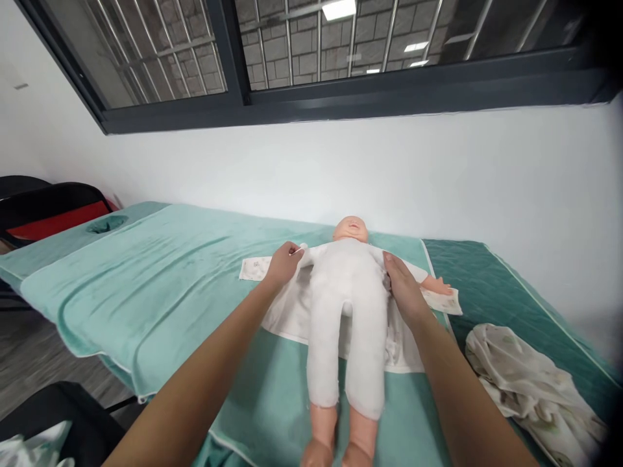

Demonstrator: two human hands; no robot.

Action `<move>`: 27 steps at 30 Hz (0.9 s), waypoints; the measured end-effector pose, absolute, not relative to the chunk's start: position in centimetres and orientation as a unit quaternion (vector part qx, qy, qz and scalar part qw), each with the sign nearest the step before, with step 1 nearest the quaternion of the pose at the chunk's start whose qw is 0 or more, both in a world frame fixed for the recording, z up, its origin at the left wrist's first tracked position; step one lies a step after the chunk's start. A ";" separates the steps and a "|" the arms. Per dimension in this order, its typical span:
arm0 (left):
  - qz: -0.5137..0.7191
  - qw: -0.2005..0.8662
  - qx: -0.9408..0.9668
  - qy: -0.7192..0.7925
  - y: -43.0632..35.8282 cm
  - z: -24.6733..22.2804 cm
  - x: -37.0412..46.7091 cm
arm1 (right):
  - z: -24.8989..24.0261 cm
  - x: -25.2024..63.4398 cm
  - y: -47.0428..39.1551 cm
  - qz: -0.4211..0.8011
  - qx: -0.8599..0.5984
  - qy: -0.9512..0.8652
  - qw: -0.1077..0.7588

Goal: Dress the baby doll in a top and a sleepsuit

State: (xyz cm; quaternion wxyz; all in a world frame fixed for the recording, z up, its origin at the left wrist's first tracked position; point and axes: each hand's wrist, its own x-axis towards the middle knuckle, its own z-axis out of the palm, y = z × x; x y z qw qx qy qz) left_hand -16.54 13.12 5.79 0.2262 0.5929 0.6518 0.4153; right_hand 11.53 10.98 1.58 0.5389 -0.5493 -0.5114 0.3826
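A baby doll (348, 272) lies on its back, its head far from me and its bare feet near. White padded fabric covers its torso and legs. Under it a white baby shirt (287, 318) is spread open, with a printed sleeve (254, 268) out to the left. On the right side, the doll's hand (437, 284) lies over the other sleeve end. My left hand (286, 263) is closed in a pinch on a bit of white shirt cloth beside the doll's shoulder. Against the doll's other side rests my right hand (403, 285), fingers stretched out, its thumb partly hidden.
Light green sheets (185, 272) cover the bed, with a hole at its left end. A crumpled patterned cloth (530, 389) lies on the darker green cover (467, 272) at right. Black chairs (63, 201) stand at left. Behind are a white wall and a barred window.
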 end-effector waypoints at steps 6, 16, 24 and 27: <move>0.434 0.248 0.594 0.631 14.1 7.2 -14.1 | 0.9 9.8 11.0 0.475 -0.467 -0.503 0.551; 0.355 0.301 0.622 0.629 13.4 11.8 -14.2 | 1.2 8.5 9.7 0.561 -0.429 -0.536 0.462; 0.199 0.347 0.716 0.571 9.9 17.3 -12.1 | 1.3 8.6 9.6 0.564 -0.433 -0.530 0.462; 0.197 0.419 0.722 0.514 8.2 17.8 -10.8 | 1.5 8.6 9.4 0.553 -0.438 -0.539 0.462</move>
